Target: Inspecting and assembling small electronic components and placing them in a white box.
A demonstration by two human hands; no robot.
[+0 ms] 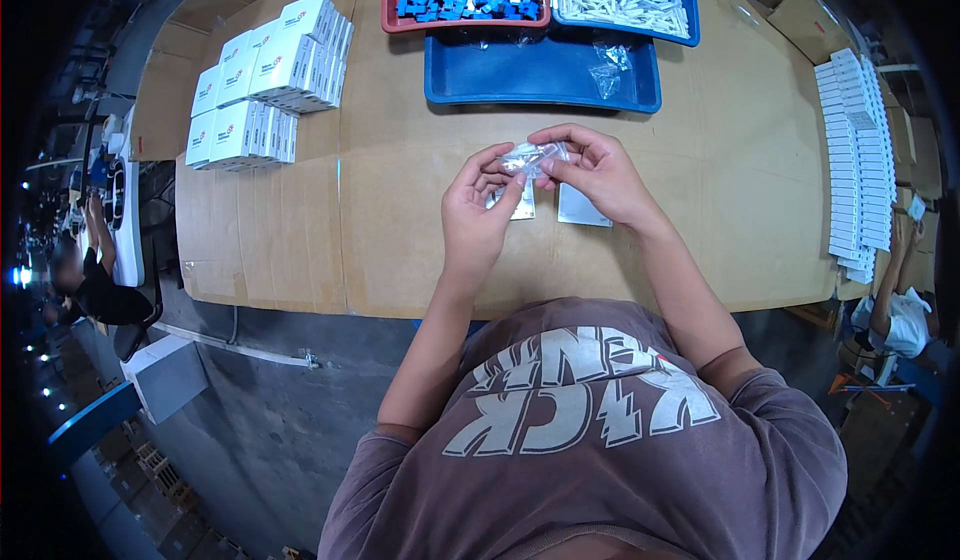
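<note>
Both hands are closed on a small clear plastic bag (530, 159), held above the middle of the cardboard-covered table. My left hand (477, 207) grips its left side with thumb and fingers. The right side is pinched by my right hand (598, 172). Small pale or shiny contents show through the plastic, too small to make out. Below the hands lie two flat pieces: a whitish one (524, 203), partly hidden by my left hand, and a pale grey-white one (583, 207) under my right wrist.
Beyond my hands sits a blue tray (540, 98) with a few clear bags. Behind it are a red tray (468, 25) of blue parts and a blue tray (690, 0) of white pieces. White boxes (232, 132) stack at left; more boxes (850, 175) line the right. Other people work at both sides.
</note>
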